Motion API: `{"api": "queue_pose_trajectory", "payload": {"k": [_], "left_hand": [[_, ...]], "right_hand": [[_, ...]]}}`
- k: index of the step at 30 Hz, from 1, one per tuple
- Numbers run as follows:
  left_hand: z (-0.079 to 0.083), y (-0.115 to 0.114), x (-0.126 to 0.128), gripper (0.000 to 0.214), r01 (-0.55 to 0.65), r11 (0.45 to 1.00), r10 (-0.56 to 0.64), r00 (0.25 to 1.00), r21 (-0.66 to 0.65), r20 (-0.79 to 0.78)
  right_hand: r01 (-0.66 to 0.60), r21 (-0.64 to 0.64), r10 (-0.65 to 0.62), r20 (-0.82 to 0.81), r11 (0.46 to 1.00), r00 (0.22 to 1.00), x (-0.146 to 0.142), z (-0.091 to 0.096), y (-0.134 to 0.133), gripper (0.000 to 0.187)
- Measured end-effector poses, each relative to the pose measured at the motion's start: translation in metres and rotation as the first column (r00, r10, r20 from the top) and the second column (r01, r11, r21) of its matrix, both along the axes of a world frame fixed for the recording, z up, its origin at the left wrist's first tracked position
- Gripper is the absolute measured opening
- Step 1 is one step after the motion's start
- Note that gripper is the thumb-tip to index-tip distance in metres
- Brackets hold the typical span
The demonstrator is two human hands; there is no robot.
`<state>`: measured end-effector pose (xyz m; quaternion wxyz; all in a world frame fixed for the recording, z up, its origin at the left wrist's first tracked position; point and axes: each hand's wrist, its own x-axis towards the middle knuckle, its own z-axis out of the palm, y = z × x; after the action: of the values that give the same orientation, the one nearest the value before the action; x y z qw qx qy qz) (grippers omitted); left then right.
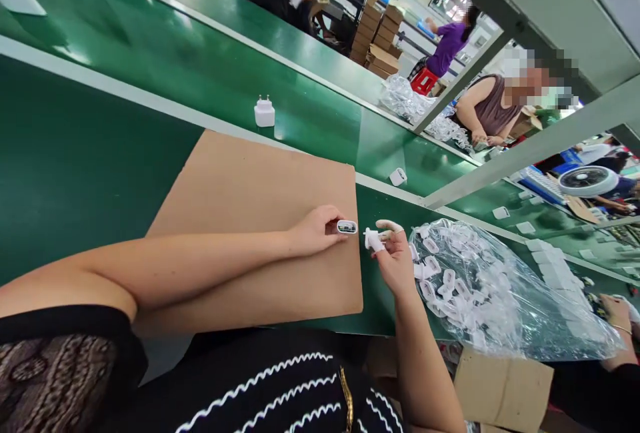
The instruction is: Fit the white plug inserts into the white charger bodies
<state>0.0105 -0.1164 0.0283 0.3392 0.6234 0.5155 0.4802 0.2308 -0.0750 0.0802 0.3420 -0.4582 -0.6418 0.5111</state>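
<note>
In my left hand (323, 229) is a white charger housing (347, 227), its open end turned to the right and a bit of circuit board showing inside. My right hand (395, 256) pinches a small white plug cover (373, 239) with pins pointing left, a short gap from the housing. White covers sit on the right thumb and forefinger. Under my left hand lies a brown cardboard sheet (260, 186). Just right of my right hand, a clear plastic bag (505, 299) holds many white plug covers (449, 279).
Beyond a pale rail, a green conveyor belt (320, 119) carries an upright white charger (265, 113) and a charger housing (398, 177). Metal posts (460, 183) rise at the right. A cardboard box (503, 386) stands below the bag. A co-worker's hand (617, 313) is at far right.
</note>
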Motion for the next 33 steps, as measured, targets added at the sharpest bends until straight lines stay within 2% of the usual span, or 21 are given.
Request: {"api": "queue_pose_trajectory", "payload": {"k": [3,7,9,14,18,20,22,23,25,27,29,33], "left_hand": [[0.005,0.000,-0.001,0.020,0.032,0.999,-0.031,0.998,-0.019,0.051],[0.005,-0.001,0.000,0.024,-0.005,1.000,0.006,0.999,-0.017,0.054],[0.003,0.000,0.000,0.028,-0.020,1.000,0.020,0.999,-0.007,0.044],[0.000,0.002,-0.001,0.021,-0.009,1.000,0.009,1.000,0.008,0.009],[-0.001,0.003,-0.003,0.018,0.010,0.999,-0.010,1.000,0.036,-0.010],[-0.002,0.003,-0.004,0.018,0.021,0.999,-0.020,1.000,0.048,-0.017],[-0.002,0.003,-0.004,0.018,0.031,0.998,-0.031,0.999,0.054,-0.016],[-0.002,0.003,-0.005,0.018,0.035,0.998,-0.034,0.999,0.055,-0.013],[-0.002,0.003,-0.005,0.017,0.044,0.998,-0.043,0.999,0.055,-0.007],[-0.002,0.003,-0.005,0.016,0.044,0.998,-0.044,0.999,0.051,-0.002],[-0.001,0.003,-0.006,0.015,0.041,0.998,-0.042,0.999,0.045,0.001],[0.000,0.004,-0.007,0.013,0.049,0.998,-0.049,0.999,0.046,0.003]], "right_hand": [[-0.041,0.040,0.038,0.073,0.998,0.997,-0.003,0.013,-0.005,0.029],[-0.033,-0.002,0.033,-0.003,0.999,0.999,-0.013,0.022,-0.004,0.049],[-0.026,-0.020,0.026,0.007,0.999,1.000,-0.018,0.024,-0.001,0.050],[-0.087,0.039,0.081,0.132,0.995,0.988,-0.023,0.027,0.005,0.031],[-0.220,0.048,0.209,0.172,0.974,0.963,-0.022,0.031,0.007,0.039],[-0.255,0.154,0.200,0.303,0.954,0.932,-0.022,0.032,0.007,0.035],[-0.300,0.348,0.109,0.476,0.888,0.873,-0.024,0.033,0.005,0.026],[-0.344,0.433,0.064,0.542,0.833,0.838,-0.025,0.033,0.004,0.025],[-0.444,0.522,0.013,0.637,0.728,0.771,-0.029,0.032,0.003,0.030],[-0.533,0.529,-0.017,0.720,0.660,0.694,-0.035,0.032,0.002,0.038],[-0.608,0.501,-0.048,0.794,0.616,0.606,-0.040,0.033,0.003,0.043],[-0.722,0.420,-0.042,0.877,0.549,0.478,-0.049,0.041,0.006,0.037]]}}
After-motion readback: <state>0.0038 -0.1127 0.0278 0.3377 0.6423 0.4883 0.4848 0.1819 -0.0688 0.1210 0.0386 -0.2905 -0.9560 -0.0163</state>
